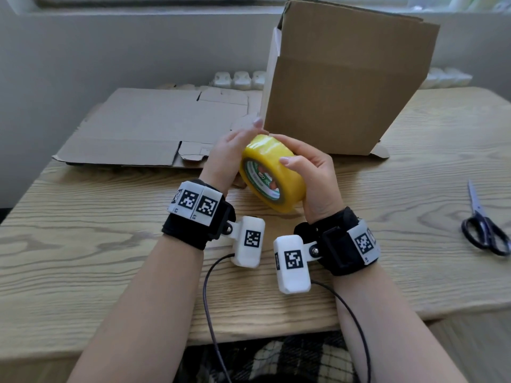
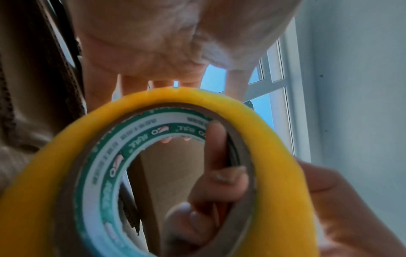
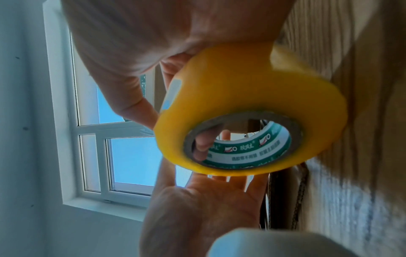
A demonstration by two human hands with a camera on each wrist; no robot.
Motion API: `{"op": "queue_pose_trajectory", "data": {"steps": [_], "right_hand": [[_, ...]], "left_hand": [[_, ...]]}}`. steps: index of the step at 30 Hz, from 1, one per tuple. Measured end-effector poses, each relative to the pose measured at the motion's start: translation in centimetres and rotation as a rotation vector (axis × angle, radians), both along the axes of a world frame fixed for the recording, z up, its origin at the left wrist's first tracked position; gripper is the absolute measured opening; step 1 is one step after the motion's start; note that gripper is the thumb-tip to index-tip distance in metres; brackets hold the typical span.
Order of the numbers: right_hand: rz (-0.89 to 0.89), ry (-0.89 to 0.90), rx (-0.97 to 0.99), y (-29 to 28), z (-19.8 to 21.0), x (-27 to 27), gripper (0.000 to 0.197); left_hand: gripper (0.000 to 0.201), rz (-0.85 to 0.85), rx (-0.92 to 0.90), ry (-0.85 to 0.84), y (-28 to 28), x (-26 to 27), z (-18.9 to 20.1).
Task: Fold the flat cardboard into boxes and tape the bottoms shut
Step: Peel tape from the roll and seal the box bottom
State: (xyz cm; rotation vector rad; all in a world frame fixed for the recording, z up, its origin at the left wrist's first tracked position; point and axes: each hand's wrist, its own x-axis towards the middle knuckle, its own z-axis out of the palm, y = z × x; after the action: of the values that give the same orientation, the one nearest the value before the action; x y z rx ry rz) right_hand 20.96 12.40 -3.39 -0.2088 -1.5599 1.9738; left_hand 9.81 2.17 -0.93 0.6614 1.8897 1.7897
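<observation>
Cardboard box (image 1: 343, 87) folded upright, standing on tabletop (image 1: 83, 244) at 1 o'clock from the hands; plain brown, crease line across near face, top flaps raised, one bottom flap poking out at lower right corner. Flat cardboard (image 1: 143, 125) lying at 11 o'clock, unfolded, slots and tabs cut along near edge, touching the box's left side. Tape roll (image 1: 272, 172) raised between both hands just in front of box: glossy yellow, wide, brown core with green-and-white printed liner. Right hand (image 1: 312, 181) gripping roll, thumb on outer band, fingers (image 2: 216, 144) hooked through core. Left hand (image 1: 229, 156) against roll's left side, fingers fairly straight, reaching over top edge toward the band. Scissors (image 1: 484, 225), black-handled, blades closed, lying at 3 o'clock, well apart.
</observation>
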Motion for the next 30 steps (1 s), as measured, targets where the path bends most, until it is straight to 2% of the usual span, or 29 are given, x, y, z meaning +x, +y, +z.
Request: {"op": "queue_pose_trajectory", "data": {"steps": [3, 6, 12, 14, 17, 20, 23, 25, 28, 30], "right_hand": [[0.035, -0.006, -0.029, 0.05, 0.04, -0.01, 0.045], [0.057, -0.007, -0.047, 0.05, 0.09, -0.02, 0.048], [0.073, -0.007, -0.049, 0.24, 0.06, 0.06, 0.049], [0.059, -0.013, -0.017, 0.27, 0.0, 0.0, 0.048], [-0.052, -0.04, 0.114, 0.08, -0.23, -0.24, 0.037], [-0.213, -0.069, 0.249, 0.11, -0.68, -0.34, 0.026], [-0.316, -0.067, 0.26, 0.57, -0.83, -0.26, 0.024], [-0.305, -0.062, 0.206, 0.72, -0.7, -0.18, 0.023], [-0.259, -0.025, 0.098, 0.78, -0.44, -0.13, 0.021], [-0.253, -0.006, 0.107, 0.7, -0.31, -0.07, 0.018]], "left_hand": [[0.027, -0.059, -0.013, 0.01, 0.15, 0.34, 0.08], [0.021, -0.023, 0.012, 0.0, 0.28, 0.3, -0.02], [0.026, -0.008, -0.006, 0.003, 0.33, 0.27, -0.22], [0.036, 0.01, -0.006, 0.008, 0.33, 0.3, -0.23], [0.054, 0.077, -0.016, 0.023, 0.19, 0.09, -0.29], [0.057, 0.112, -0.051, 0.054, -0.02, 0.05, -0.18], [0.059, 0.174, -0.086, 0.128, -0.06, 0.03, -0.12], [0.055, 0.178, -0.051, 0.162, -0.09, -0.1, -0.19], [0.031, 0.128, 0.004, 0.167, -0.2, -0.15, -0.08], [0.025, 0.104, 0.008, 0.158, -0.23, -0.19, -0.08]]}}
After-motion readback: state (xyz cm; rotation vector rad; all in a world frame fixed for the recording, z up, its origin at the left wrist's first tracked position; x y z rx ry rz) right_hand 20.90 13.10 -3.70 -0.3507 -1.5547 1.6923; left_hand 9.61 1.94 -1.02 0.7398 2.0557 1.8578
